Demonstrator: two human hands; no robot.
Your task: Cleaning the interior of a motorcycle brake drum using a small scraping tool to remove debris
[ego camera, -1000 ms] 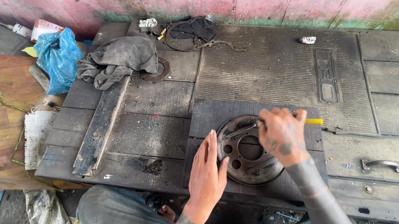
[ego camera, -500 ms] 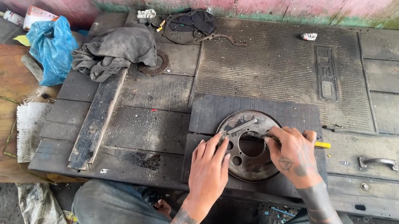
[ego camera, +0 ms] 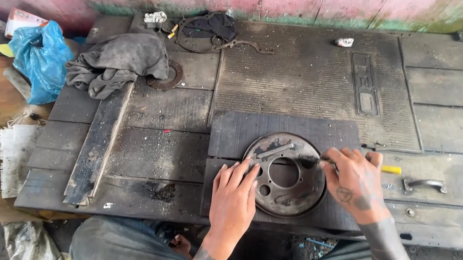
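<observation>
A round, rusty metal plate (ego camera: 287,174) with a large centre hole lies flat on a dark rubber mat (ego camera: 244,129) on the wooden platform. My left hand (ego camera: 234,198) rests flat on the plate's left edge, fingers spread. My right hand (ego camera: 354,182) is closed around a tool with a yellow handle (ego camera: 391,169), and the tool's tip touches the plate's upper right rim. The tool's shaft is mostly hidden by my fingers.
A grey rag (ego camera: 117,61) and a rusty ring (ego camera: 166,75) lie at the upper left, beside a blue plastic bag (ego camera: 40,57). A dark wooden slat (ego camera: 95,148) lies to the left. A metal handle (ego camera: 423,183) sits right of my hand. A ribbed mat (ego camera: 316,75) covers the back.
My right hand has shifted from above the plate to its right side, with the tool tip now at the rim. My left hand has stayed on the plate's left edge. The view has come closer.
</observation>
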